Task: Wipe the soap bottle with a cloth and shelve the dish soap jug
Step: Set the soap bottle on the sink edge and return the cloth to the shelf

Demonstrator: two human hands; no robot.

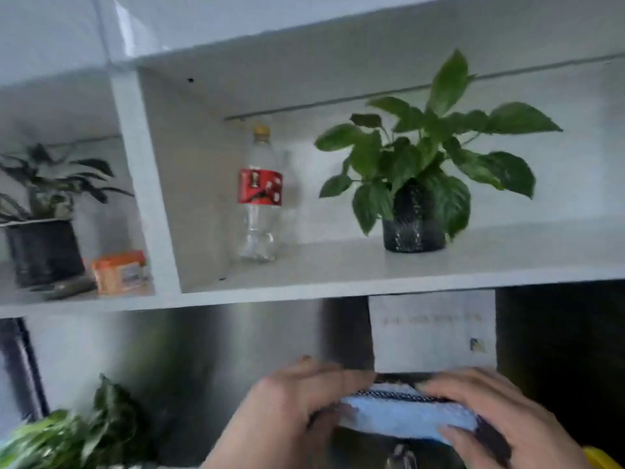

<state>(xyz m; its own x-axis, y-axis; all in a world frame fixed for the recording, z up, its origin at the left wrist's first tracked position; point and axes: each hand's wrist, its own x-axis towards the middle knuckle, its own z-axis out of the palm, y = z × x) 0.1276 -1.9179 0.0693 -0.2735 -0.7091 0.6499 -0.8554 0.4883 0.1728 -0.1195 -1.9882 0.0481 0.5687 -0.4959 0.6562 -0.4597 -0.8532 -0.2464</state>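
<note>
Hands meet low in the view, below the shelf [338, 292]: the left hand [291, 411] and right hand [490, 418] both grip a folded blue cloth [402, 418] between them, fingers curled over its top edge and thumbs under, so neither hand is free. The cloth lies flat with its long axis running left to right, one end in each hand, and both sit equally near it. Neither the soap bottle nor the dish soap jug can be picked out for certain; a yellow shape [605, 458] shows at the bottom right corner, just beside the right wrist, but it is too cropped and blurred to name. If that is one of them, it lies to the right of and below the hands, nearer the right one, and its axis and facing cannot be told. On the shelf above stand a clear bottle [259, 194] with a red label, upright, and a potted plant [416, 184] to its right, well apart, with bare board between them that looks like room for a jug. Wiping seems not yet begun.
</note>
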